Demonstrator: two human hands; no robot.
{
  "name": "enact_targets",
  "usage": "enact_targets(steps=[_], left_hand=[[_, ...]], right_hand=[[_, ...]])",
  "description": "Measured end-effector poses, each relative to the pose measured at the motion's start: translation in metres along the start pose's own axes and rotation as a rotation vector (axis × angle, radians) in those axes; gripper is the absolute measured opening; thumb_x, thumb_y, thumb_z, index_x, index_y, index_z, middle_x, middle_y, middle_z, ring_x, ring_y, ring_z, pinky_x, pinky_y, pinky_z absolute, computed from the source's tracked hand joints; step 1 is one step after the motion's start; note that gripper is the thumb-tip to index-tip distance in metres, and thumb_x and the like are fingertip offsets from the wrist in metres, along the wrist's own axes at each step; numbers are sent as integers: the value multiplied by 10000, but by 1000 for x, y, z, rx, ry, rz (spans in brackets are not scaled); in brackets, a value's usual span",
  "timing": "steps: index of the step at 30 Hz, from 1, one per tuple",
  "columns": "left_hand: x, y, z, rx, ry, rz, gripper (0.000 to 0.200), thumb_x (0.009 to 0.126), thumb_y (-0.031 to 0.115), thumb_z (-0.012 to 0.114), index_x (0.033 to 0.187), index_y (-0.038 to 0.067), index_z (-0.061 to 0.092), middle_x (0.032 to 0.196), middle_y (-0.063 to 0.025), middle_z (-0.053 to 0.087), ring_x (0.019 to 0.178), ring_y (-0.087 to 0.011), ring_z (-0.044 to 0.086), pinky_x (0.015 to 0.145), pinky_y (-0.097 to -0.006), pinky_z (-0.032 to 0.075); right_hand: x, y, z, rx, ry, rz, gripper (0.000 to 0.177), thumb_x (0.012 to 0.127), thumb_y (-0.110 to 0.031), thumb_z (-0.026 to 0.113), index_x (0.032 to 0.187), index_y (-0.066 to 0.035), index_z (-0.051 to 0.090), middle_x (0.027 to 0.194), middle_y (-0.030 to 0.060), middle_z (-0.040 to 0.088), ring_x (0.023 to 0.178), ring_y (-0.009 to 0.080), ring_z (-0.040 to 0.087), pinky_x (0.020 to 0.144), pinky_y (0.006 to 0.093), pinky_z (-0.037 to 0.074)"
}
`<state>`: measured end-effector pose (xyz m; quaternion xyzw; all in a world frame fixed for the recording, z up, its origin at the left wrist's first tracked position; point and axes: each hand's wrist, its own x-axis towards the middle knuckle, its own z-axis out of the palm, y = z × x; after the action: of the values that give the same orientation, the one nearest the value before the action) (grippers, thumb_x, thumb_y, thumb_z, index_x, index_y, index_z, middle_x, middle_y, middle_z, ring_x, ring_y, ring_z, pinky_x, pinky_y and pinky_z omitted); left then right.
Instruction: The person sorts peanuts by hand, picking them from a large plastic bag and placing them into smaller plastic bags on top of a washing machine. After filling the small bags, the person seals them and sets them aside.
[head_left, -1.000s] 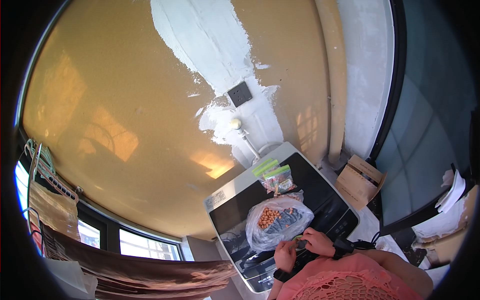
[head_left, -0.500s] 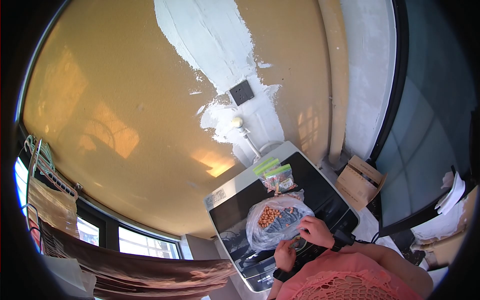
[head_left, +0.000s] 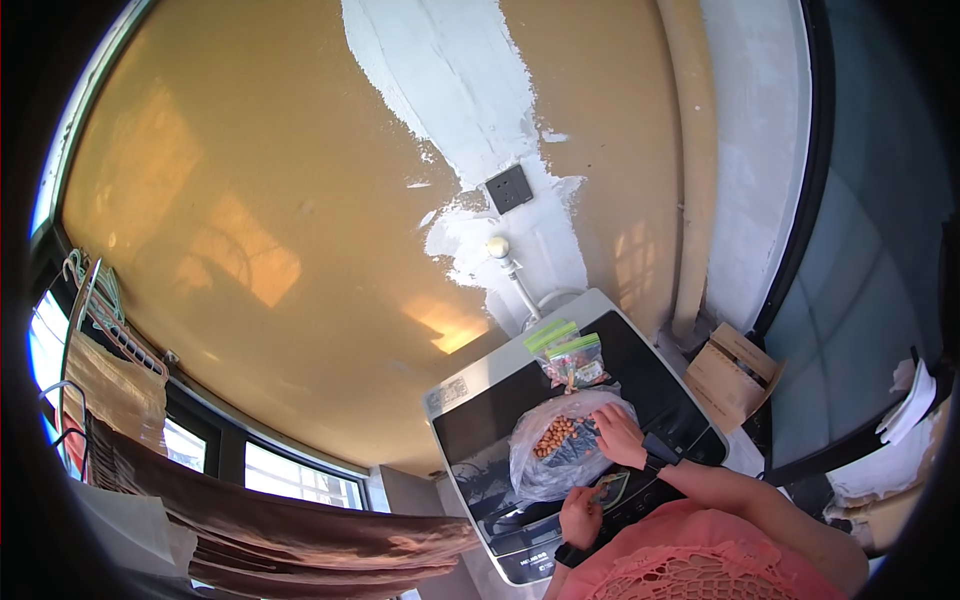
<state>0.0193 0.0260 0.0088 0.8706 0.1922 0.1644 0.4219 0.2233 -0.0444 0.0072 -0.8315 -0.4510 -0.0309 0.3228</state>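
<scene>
A large clear plastic bag (head_left: 530,470) lies spread on the black lid, with small round brown nuts (head_left: 556,436) heaped inside. My right hand (head_left: 620,438) is over the bag's right side, fingers stretched toward the nuts; I see nothing held in it. Below the bag, my left hand (head_left: 580,515) is closed on a small zip bag (head_left: 612,490) with a green edge. What that small bag contains is too small to make out. Beyond the large bag lie filled zip bags (head_left: 578,358) with green seals.
Everything rests on a washing machine (head_left: 480,385) with a glossy black lid. An open cardboard box (head_left: 730,380) stands to its right. Behind are a pipe with a tap (head_left: 500,248) and a wall socket (head_left: 509,189). Brown cloth (head_left: 300,540) hangs at lower left.
My right hand has moved away from my left hand, up over the large bag. The small zip bag in my left hand now shows more plainly. The whole view has shifted slightly.
</scene>
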Motion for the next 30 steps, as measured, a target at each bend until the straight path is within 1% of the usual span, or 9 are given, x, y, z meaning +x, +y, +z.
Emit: enact_targets(steps=[4, 9, 11, 13, 18, 23, 27, 29, 30], left_hand=[[1, 1, 0, -13, 2, 16, 377, 753, -49, 616, 1087, 64, 748, 916, -114, 660, 699, -230, 655, 644, -326, 548], [0, 3, 0, -22, -12, -17, 369, 756, -26, 621, 1085, 86, 747, 947, -106, 672, 739, -273, 667, 674, -369, 552], [0, 2, 0, -28, -14, -21, 368, 758, -23, 621, 1086, 87, 747, 949, -107, 672, 740, -272, 667, 675, -369, 553], [0, -3, 2, 7, -7, 23, 372, 749, -46, 626, 1085, 60, 745, 920, -113, 660, 702, -230, 660, 647, -326, 554], [0, -4, 3, 11, -9, 19, 375, 752, -41, 626, 1092, 63, 744, 927, -115, 659, 701, -233, 660, 649, -326, 554], [0, -6, 4, 1, -14, 10, 378, 752, -41, 624, 1096, 62, 742, 928, -116, 659, 703, -235, 661, 647, -329, 553], [1, -8, 4, -18, -2, -17, 360, 761, -14, 623, 1087, 80, 741, 935, -114, 665, 733, -271, 666, 660, -373, 551], [0, -10, 6, -23, 7, -21, 358, 762, -14, 623, 1087, 79, 741, 930, -115, 663, 733, -273, 666, 658, -374, 551], [2, -9, 4, -19, 4, -20, 357, 763, -15, 622, 1088, 75, 740, 921, -117, 660, 732, -275, 666, 656, -374, 551]], right_hand=[[0, 2, -1, 41, -35, -55, 377, 803, -47, 660, 1169, 30, 612, 1201, 166, 577, 1176, 356, 520, 1020, 436, 450], [-3, 3, 3, 99, -1, -49, 218, 817, -27, 633, 1028, 13, 671, 1116, 165, 601, 1097, 359, 567, 961, 435, 482], [-4, 5, 5, 80, -9, -14, 144, 819, -30, 644, 959, -5, 670, 1039, 162, 602, 1020, 361, 604, 888, 444, 506], [-6, 10, 11, 107, -31, 9, 137, 805, -22, 655, 941, -17, 668, 1022, 149, 594, 1001, 347, 611, 877, 438, 509], [-6, 16, 17, 129, -38, 28, 74, 793, -20, 672, 864, -38, 663, 952, 130, 593, 924, 328, 631, 810, 427, 525], [-8, 14, 18, 184, 66, 44, 77, 783, -26, 690, 843, -50, 649, 898, 94, 608, 825, 307, 649, 765, 419, 534], [-15, -24, -23, 355, 4, 105, 106, 774, -50, 724, 858, -58, 660, 851, 80, 639, 796, 295, 656, 764, 424, 534], [-25, -36, -34, 413, 49, -64, 122, 769, -82, 752, 865, -65, 679, 826, 73, 669, 816, 277, 659, 760, 413, 528], [-32, -42, -40, 412, 46, -59, 122, 769, -82, 752, 865, -65, 679, 826, 73, 669, 816, 277, 659, 760, 413, 528]])
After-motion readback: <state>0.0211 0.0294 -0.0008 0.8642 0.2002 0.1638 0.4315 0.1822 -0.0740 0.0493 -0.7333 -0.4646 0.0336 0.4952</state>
